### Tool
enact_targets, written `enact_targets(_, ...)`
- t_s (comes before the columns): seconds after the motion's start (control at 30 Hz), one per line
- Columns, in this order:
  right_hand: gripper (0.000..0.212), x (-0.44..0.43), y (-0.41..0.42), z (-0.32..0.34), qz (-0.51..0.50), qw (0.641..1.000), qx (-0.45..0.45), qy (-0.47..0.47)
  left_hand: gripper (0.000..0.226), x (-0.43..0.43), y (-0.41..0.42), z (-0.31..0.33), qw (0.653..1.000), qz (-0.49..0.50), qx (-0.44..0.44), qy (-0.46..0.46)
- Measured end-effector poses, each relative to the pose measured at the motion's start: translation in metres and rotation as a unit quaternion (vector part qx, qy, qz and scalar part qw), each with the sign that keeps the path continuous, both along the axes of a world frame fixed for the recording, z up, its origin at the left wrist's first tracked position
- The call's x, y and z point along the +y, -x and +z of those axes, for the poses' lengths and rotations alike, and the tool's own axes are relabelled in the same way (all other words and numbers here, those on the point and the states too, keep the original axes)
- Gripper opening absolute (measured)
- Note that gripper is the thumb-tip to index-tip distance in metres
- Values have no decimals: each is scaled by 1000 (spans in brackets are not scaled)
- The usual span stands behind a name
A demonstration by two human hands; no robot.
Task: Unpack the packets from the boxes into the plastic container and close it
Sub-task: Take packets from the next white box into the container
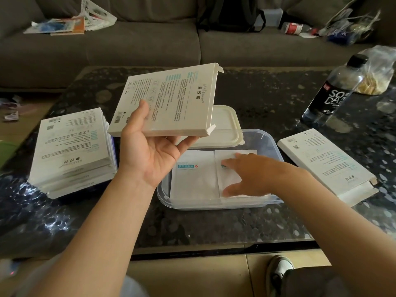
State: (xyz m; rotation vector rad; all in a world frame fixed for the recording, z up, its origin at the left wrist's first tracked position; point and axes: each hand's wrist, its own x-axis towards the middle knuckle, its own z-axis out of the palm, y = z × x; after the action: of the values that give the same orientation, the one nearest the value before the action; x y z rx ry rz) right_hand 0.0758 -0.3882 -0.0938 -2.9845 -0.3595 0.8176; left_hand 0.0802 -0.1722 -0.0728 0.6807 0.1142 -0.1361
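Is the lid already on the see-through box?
No, the lid rests tilted at the back of the open container, with packets showing inside.

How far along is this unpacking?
Done: white packets lie in the clear plastic container; an opened white box lies beside it. In hand: left hand holds a flat white cardboard box, right hand touches the packets. Remaining: stacked white boxes; cream lid off.

Single head-worn wide view, facing forward and down, close over table
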Motion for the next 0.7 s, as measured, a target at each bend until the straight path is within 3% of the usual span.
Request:
enact_targets(0.27,88,-2,1,3,21,999,37,26,40,-3,0,-1,1000,-1,4,1)
enact_targets(0.7,94,10,-5,-4,27,999,9,44,43,-1,-2,-3,1000,-3,7,-2)
